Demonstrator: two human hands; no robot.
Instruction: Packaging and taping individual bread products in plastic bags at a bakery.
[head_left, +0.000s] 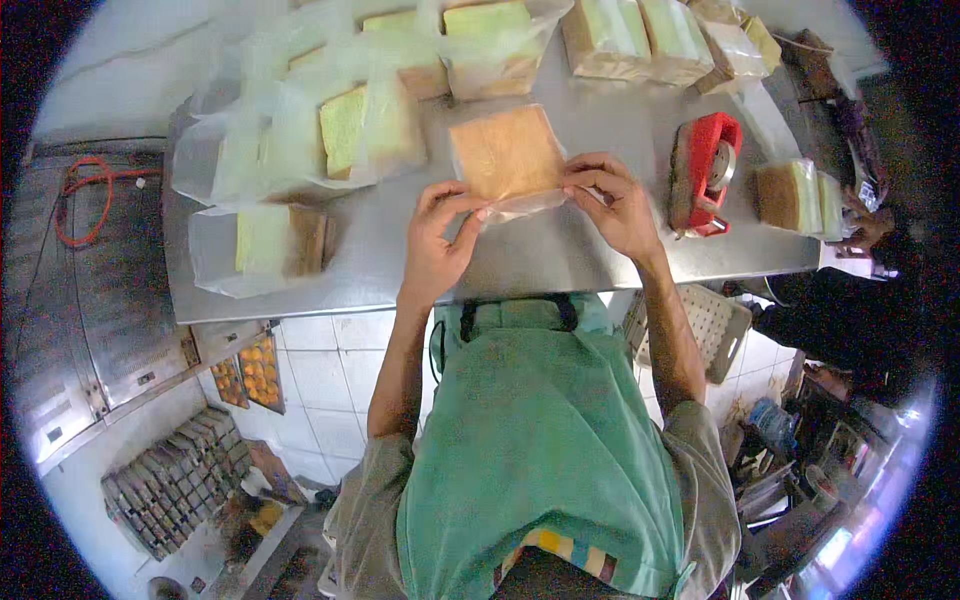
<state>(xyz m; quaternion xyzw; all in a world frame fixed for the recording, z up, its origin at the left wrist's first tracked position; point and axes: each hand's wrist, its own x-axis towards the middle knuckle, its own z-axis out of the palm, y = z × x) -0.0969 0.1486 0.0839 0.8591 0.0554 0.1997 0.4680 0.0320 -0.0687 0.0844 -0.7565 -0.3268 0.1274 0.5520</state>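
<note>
A block of sliced bread (510, 150) in a clear plastic bag lies on the steel table (525, 259) before me, its brown crust facing up. At the near left corner, my left hand (448, 232) pinches the edge of the plastic bag (521, 206) between thumb and fingers. My right hand (611, 199) pinches the same bag at its near right corner. The bag's mouth lies flat between both hands, on the side towards me. To the right of my right hand stands a red tape dispenser (709, 176) with a roll in it.
Several bagged green bread loaves (352, 127) stand left and behind. More wrapped loaves (607, 37) line the back right, and a cut loaf (795, 196) sits beyond the dispenser. Another person's hand (870, 225) is at the right edge. A plastic crate (697, 326) is below the table.
</note>
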